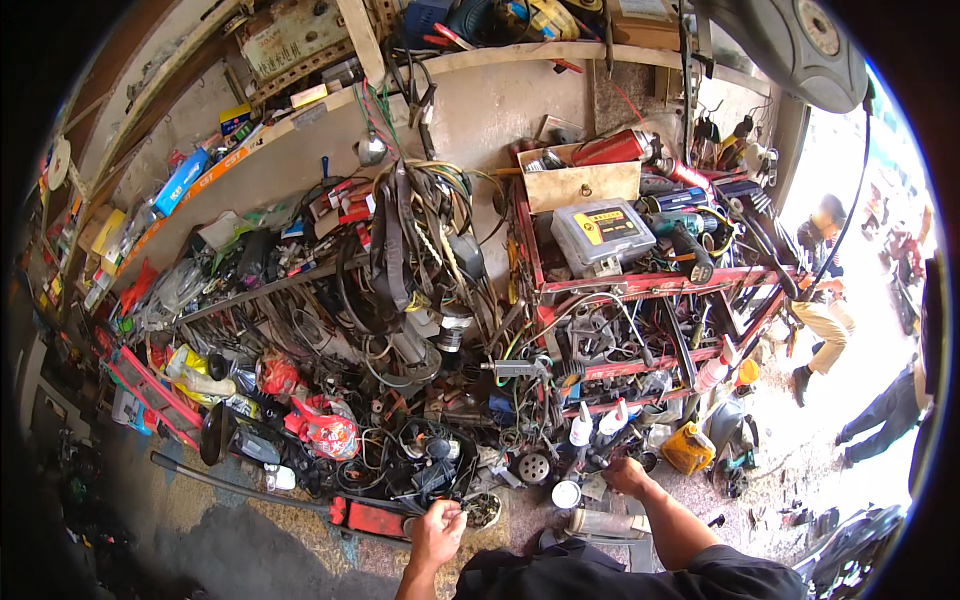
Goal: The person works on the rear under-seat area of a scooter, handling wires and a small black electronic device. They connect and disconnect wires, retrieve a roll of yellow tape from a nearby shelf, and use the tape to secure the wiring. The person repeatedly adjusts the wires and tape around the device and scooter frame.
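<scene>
My left hand (437, 532) is raised over the floor with its fingers curled, beside a small tray of small dark parts (483, 511); what it holds, if anything, is too small to make out. My right hand (627, 478) reaches forward among dark metal parts, its fingers bent and their grip unclear. Near it stand two white spray bottles (612, 418), a small white round container (566, 495) and a yellow jug (688, 448). A red floor jack (362, 517) with a long handle lies left of my left hand, and a metal cylinder (607, 524) lies below my right hand.
A red shelved cart (560, 285) holds tools and a plastic case (600, 235). Cables and bagged parts crowd a bench (255, 290) and the floor along the wall. At the bright doorway on the right, a seated person (825, 330) and another person's legs (885, 425) show.
</scene>
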`<action>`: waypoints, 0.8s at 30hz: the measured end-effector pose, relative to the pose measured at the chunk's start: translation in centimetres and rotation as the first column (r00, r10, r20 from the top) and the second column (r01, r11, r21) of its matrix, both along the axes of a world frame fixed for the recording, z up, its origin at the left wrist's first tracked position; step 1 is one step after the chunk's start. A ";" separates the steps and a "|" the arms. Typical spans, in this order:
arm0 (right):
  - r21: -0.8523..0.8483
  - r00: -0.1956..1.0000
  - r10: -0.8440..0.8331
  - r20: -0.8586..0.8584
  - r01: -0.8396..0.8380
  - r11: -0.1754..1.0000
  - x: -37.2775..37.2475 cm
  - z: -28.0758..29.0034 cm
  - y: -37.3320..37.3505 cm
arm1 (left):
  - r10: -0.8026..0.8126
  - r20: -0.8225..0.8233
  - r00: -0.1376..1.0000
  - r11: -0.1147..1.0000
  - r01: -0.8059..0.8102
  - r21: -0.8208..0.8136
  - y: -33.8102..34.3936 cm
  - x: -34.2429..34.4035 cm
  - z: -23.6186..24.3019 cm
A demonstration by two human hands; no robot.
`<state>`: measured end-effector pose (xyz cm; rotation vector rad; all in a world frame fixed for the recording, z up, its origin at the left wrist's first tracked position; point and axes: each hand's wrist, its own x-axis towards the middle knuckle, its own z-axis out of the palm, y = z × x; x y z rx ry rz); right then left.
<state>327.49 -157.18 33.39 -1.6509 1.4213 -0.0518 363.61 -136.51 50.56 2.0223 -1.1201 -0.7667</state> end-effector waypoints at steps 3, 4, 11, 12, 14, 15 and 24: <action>0.013 0.999 0.015 0.039 -0.016 1.000 1.9 3.3 -0.8 | 0.026 -0.134 0.991 0.999 -0.021 0.036 -1.3 -0.2 -0.1; -0.079 0.998 0.061 0.021 -0.059 0.995 2.7 4.7 -1.7 | 0.000 -0.138 0.990 1.000 0.001 0.006 -1.7 -0.1 0.0; -0.630 0.958 0.061 0.279 0.135 0.765 6.8 22.0 -11.7 | -0.067 -0.134 0.989 0.997 0.071 0.027 -3.9 1.3 -0.9; -0.692 0.951 -0.026 0.308 0.243 0.679 7.6 24.6 -13.5 | -0.086 -0.151 0.985 0.996 0.089 0.009 -4.3 1.7 -1.2; -0.842 0.928 -0.113 0.356 0.371 0.391 9.0 28.8 -16.2 | -0.088 -0.161 0.983 0.996 0.091 0.015 -5.3 2.8 -2.1; -0.885 0.915 -0.158 0.371 0.400 0.238 9.7 30.4 -17.4 | -0.118 -0.162 0.980 0.993 0.119 -0.001 -5.6 3.5 -2.6; -0.775 0.838 -0.505 0.208 0.456 0.437 14.6 32.4 -21.8 | -0.174 -0.236 0.956 0.982 0.186 0.026 -7.0 10.5 -6.5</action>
